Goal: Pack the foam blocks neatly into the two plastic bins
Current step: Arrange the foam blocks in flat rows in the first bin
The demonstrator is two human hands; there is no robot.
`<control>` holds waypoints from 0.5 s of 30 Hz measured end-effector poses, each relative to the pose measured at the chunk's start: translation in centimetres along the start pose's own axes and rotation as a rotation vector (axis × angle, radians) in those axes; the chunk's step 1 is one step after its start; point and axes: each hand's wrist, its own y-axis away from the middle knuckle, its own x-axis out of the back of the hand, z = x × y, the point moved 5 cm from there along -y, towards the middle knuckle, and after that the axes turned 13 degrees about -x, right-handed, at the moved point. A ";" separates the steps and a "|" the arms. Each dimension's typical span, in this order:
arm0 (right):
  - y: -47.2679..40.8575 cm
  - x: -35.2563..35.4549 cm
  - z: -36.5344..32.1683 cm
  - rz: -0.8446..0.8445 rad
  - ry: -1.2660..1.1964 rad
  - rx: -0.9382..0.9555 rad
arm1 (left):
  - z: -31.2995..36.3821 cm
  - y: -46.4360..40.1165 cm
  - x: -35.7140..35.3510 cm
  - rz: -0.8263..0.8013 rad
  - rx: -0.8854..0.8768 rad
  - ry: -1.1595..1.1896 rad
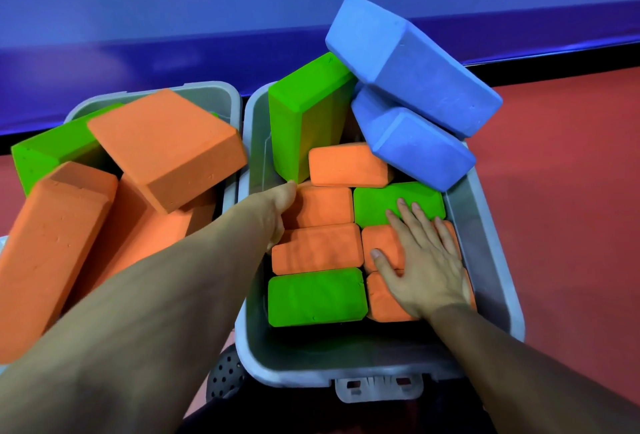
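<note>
Two grey plastic bins stand side by side. The right bin [485, 232] holds upright orange and green foam blocks packed in rows, among them a green block [317, 296] at the near left. My right hand [422, 260] lies flat, fingers spread, on the orange blocks [381, 243] at the right side. My left hand [277, 212] reaches into the bin's left side, fingers hidden beside an orange block [325, 206]. A tall green block [304, 118] leans at the back. Two blue blocks [412, 63] [415, 146] rest tilted on the far right corner.
The left bin [221, 94] holds loosely piled orange blocks [166, 146] [52, 250] and a green block [52, 153]. Red floor [554, 208] lies to the right and a blue wall [173, 35] runs behind both bins. A perforated dark object [225, 378] sits below the bins.
</note>
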 end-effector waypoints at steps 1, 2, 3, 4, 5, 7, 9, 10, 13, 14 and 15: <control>0.0 0.0 0.0 0.002 -0.003 0.000 | 0.2 0.2 -0.1 0.021 -0.016 0.003; 0.0 0.0 0.0 0.005 -0.007 0.000 | 0.3 0.1 -0.2 0.046 -0.026 0.013; 0.0 0.0 0.0 0.008 -0.010 0.001 | 0.3 -0.3 -0.2 0.078 -0.028 0.037; -0.1 -0.1 0.0 0.010 -0.012 0.002 | 0.2 -0.6 -0.2 0.100 -0.016 0.038; -0.1 -0.1 0.0 0.013 -0.012 0.002 | 0.1 -0.9 -0.2 0.100 -0.017 0.023; 0.0 -0.1 0.1 0.017 -0.016 0.002 | 0.1 -1.3 -0.3 0.084 -0.043 -0.012; 0.0 -0.1 0.2 0.014 -0.022 0.005 | 0.1 -1.2 -0.3 0.063 -0.037 -0.043; 0.0 -0.1 0.3 0.014 -0.025 0.005 | 0.2 -1.1 -0.3 0.047 -0.032 -0.044; -0.1 0.1 0.7 0.018 -0.029 0.001 | 0.1 -0.3 -0.3 0.040 0.035 -0.014; -0.1 0.2 0.9 0.019 -0.025 -0.001 | 0.0 -0.2 -0.3 0.045 0.051 -0.008; -0.2 0.2 1.0 0.022 -0.020 -0.002 | -0.2 -0.3 -0.2 0.042 0.058 -0.008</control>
